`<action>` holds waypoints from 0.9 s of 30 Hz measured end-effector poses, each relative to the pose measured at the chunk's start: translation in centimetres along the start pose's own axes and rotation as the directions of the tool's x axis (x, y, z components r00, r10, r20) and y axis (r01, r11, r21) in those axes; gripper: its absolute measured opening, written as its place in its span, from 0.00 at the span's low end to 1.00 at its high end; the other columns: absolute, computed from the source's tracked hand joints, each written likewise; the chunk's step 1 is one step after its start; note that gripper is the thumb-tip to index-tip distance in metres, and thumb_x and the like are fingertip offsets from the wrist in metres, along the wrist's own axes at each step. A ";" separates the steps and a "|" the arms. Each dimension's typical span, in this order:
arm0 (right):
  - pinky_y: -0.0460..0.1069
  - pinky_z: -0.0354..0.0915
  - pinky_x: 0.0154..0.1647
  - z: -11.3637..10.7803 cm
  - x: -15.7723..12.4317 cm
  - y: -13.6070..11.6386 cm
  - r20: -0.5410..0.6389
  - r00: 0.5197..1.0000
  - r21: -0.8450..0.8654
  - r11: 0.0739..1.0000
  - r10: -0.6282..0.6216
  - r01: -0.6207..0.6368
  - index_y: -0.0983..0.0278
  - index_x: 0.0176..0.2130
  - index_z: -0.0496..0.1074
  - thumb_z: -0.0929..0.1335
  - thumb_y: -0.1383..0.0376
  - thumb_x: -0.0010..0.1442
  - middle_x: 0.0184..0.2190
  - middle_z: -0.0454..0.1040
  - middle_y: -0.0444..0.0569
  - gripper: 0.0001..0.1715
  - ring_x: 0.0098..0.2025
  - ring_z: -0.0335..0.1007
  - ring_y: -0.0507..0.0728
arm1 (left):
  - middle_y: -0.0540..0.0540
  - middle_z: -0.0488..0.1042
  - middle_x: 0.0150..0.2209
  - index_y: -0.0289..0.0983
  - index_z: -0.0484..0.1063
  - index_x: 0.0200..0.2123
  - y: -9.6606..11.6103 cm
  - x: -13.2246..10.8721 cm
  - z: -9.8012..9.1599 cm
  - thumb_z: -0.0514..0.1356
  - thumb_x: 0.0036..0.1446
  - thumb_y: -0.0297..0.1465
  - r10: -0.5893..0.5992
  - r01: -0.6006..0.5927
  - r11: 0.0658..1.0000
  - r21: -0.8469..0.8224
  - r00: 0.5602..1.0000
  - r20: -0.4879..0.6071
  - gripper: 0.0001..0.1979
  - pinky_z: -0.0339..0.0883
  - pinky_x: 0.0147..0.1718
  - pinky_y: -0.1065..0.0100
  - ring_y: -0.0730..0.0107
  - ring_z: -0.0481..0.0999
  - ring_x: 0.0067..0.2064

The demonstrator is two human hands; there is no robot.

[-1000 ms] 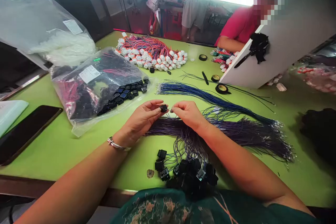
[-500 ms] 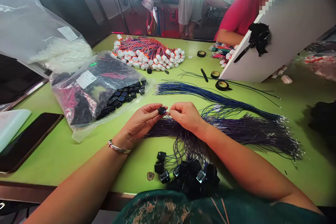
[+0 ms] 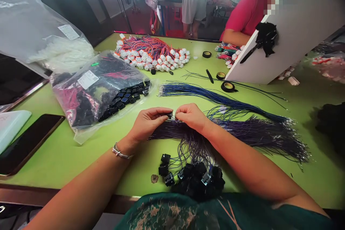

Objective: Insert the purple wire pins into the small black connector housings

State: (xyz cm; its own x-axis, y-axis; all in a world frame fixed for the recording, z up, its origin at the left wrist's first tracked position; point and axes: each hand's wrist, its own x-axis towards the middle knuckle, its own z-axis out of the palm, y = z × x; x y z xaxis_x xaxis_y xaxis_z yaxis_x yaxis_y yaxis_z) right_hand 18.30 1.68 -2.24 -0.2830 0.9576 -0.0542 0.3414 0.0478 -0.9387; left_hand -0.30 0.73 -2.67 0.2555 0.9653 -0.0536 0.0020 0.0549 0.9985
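Between the thumb and fingers of my left hand point(image 3: 149, 122) is a small black connector point(image 3: 170, 115), mostly covered by the fingers. My right hand point(image 3: 192, 116) is pinched close beside it, on a thin wire whose end reaches the connector. Under both hands lies a bundle of dark purple wires point(image 3: 242, 131) with metal terminals at the right end. Beyond it stretches a bundle of blue wires point(image 3: 199, 91). Nearer my body sits a heap of black connectors point(image 3: 194, 178) with wires attached.
A clear bag of black connectors point(image 3: 88, 97) lies left, near a phone point(image 3: 29, 143). White connectors with orange wires point(image 3: 153, 57) are piled at the back. Tape rolls point(image 3: 228, 86) sit before a white panel point(image 3: 285, 36); behind it is a person in a red shirt point(image 3: 242, 16).
My left hand has turned over the connector, so less of it shows. My right hand remains pinched, with only a slight shift.
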 end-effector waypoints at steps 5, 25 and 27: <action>0.45 0.48 0.23 0.2 0.0 0.2 0.041 0.999 0.050 0.999 0.007 -0.009 0.67 0.21 0.69 0.63 0.63 0.47 0.16 0.58 0.39 0.10 0.21 0.50 0.47 | 0.42 0.81 0.41 0.38 0.81 0.38 -0.8 0.2 0.2 0.69 0.45 0.32 -0.037 0.036 0.996 -0.082 0.999 -0.010 0.14 0.68 0.47 0.62 0.61 0.78 0.42; 0.44 0.48 0.21 1.1 -0.5 -0.1 -0.165 0.986 -0.012 1.000 0.012 -0.014 0.66 0.24 0.68 0.65 0.66 0.48 0.16 0.61 0.38 0.05 0.20 0.51 0.47 | 0.43 0.82 0.37 0.36 0.81 0.35 -1.0 0.2 0.6 0.71 0.42 0.30 -0.068 0.053 0.967 -0.248 0.996 -0.053 0.13 0.69 0.46 0.65 0.65 0.79 0.38; 0.44 0.49 0.21 1.3 -0.5 0.0 -0.163 0.987 -0.013 1.000 0.010 -0.012 0.66 0.24 0.68 0.65 0.66 0.47 0.17 0.61 0.39 0.05 0.20 0.52 0.47 | 0.43 0.82 0.37 0.36 0.81 0.35 -1.0 0.2 0.7 0.71 0.42 0.30 -0.068 0.052 0.976 -0.209 0.995 -0.067 0.13 0.68 0.45 0.64 0.64 0.79 0.39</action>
State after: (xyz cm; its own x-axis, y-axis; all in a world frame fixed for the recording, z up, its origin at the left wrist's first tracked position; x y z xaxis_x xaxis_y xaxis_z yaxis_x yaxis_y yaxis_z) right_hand 17.33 0.81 -2.68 -0.1302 0.9915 -0.0071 0.3563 0.0401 -0.9335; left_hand 0.39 0.73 -3.70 0.1895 0.9743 -0.1218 -0.1868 0.1575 0.9697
